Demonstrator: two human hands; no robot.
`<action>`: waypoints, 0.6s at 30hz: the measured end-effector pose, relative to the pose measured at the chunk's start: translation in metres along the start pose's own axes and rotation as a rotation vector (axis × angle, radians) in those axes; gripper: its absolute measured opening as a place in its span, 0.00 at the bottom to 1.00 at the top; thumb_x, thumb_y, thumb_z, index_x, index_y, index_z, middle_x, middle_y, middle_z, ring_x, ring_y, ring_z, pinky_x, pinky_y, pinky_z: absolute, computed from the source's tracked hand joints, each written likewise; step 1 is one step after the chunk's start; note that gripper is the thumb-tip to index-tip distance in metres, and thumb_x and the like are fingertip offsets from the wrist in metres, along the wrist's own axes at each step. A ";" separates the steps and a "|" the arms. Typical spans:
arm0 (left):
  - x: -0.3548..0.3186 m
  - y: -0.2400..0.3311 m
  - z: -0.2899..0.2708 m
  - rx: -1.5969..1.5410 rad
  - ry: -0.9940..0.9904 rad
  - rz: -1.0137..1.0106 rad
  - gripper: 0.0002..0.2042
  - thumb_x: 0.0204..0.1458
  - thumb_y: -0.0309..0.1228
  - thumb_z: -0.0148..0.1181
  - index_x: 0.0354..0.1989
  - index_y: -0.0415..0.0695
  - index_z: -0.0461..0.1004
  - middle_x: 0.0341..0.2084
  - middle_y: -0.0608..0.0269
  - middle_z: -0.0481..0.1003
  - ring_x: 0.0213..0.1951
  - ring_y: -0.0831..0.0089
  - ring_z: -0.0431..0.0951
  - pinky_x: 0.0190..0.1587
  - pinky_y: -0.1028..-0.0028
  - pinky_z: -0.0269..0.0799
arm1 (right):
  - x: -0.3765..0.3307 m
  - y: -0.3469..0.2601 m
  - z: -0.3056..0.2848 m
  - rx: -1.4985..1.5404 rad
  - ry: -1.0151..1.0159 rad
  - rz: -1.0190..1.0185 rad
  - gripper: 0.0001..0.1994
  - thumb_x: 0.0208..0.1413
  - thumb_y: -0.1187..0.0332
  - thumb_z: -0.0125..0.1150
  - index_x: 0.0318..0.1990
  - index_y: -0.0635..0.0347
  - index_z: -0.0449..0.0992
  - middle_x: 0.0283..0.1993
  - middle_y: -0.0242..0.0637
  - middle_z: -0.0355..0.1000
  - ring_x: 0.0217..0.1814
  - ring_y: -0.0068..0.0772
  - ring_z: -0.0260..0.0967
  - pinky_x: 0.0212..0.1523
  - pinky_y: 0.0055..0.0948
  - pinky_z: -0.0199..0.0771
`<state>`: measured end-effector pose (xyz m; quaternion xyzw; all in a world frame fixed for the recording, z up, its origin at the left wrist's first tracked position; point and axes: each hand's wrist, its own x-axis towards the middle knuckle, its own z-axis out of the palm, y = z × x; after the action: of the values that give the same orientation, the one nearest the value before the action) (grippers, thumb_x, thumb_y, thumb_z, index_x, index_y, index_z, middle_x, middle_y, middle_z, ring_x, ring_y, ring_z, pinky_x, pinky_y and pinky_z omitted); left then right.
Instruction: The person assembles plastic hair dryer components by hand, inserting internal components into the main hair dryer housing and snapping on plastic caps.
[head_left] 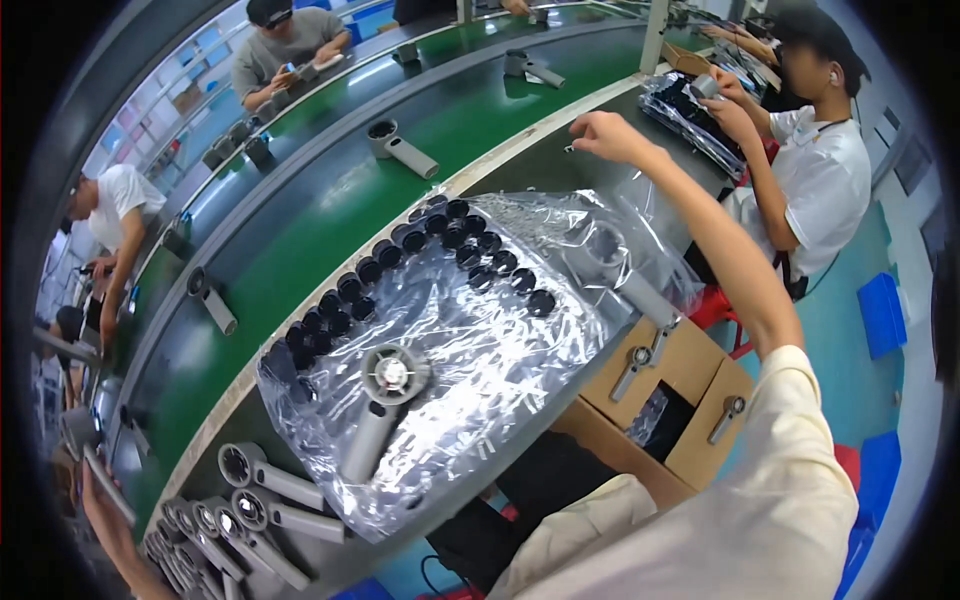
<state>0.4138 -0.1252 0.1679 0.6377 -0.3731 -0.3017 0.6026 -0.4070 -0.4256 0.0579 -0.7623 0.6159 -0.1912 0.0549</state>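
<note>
My right hand (pixel 604 137) is stretched out over the far right of the table, its fingers bent down together; whatever they hold, if anything, is too small to make out. At the lower left rim, my left hand (pixel 103 508) is closed around the handle of a grey handheld fan (pixel 108 485). Between my arms, another grey handheld fan (pixel 372 440) lies on a sheet of clear plastic bags (pixel 480 400). Several black round caps (pixel 368 270) stand in rows along that sheet's far edges. Beside the sheet lies a clear bag (pixel 640 225) around a further grey fan.
Several grey fans (pixel 250 540) are lined up at the lower left. A green conveyor belt (pixel 310 200) curves past the table, carrying spaced-out fans. An open cardboard box (pixel 690 400) stands below the table edge. A co-worker (pixel 825 180) sits at right; others work across the belt.
</note>
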 end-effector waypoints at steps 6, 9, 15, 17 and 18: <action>-0.264 0.028 0.212 -0.025 0.029 0.042 0.19 0.57 0.38 0.46 0.51 0.37 0.63 0.39 0.57 0.71 0.28 0.79 0.70 0.28 0.82 0.68 | 0.046 0.012 0.037 -0.029 -0.065 -0.130 0.13 0.42 0.67 0.64 0.37 0.62 0.76 0.37 0.47 0.73 0.42 0.44 0.70 0.42 0.35 0.70; -0.332 0.013 0.270 -0.142 0.025 -0.056 0.20 0.56 0.35 0.48 0.52 0.36 0.59 0.40 0.52 0.70 0.29 0.73 0.72 0.26 0.76 0.71 | 0.024 -0.019 0.020 0.008 0.109 -0.277 0.14 0.41 0.66 0.65 0.37 0.62 0.76 0.34 0.45 0.74 0.39 0.42 0.72 0.40 0.33 0.71; -0.369 -0.020 0.368 -0.219 0.002 -0.073 0.29 0.47 0.34 0.61 0.54 0.33 0.56 0.37 0.43 0.72 0.28 0.64 0.77 0.23 0.73 0.75 | 0.003 -0.066 0.052 0.219 -0.223 -0.395 0.15 0.42 0.65 0.64 0.36 0.65 0.74 0.33 0.50 0.73 0.37 0.48 0.72 0.39 0.37 0.71; -0.376 -0.017 0.385 -0.280 -0.035 -0.092 0.31 0.45 0.34 0.63 0.54 0.32 0.56 0.36 0.42 0.72 0.27 0.63 0.77 0.24 0.73 0.76 | 0.011 -0.060 0.065 0.249 -0.140 -0.386 0.14 0.42 0.65 0.65 0.35 0.64 0.74 0.34 0.50 0.73 0.38 0.49 0.71 0.39 0.38 0.71; -0.380 -0.014 0.390 -0.311 -0.027 -0.113 0.32 0.43 0.34 0.65 0.54 0.33 0.56 0.36 0.42 0.72 0.28 0.63 0.77 0.25 0.72 0.76 | 0.010 -0.058 0.066 0.250 -0.133 -0.394 0.14 0.42 0.65 0.65 0.35 0.64 0.74 0.34 0.50 0.73 0.38 0.49 0.71 0.39 0.38 0.71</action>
<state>-0.1154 -0.0183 0.0932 0.5527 -0.2937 -0.3975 0.6711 -0.3282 -0.4320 0.0175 -0.8659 0.4219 -0.2223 0.1510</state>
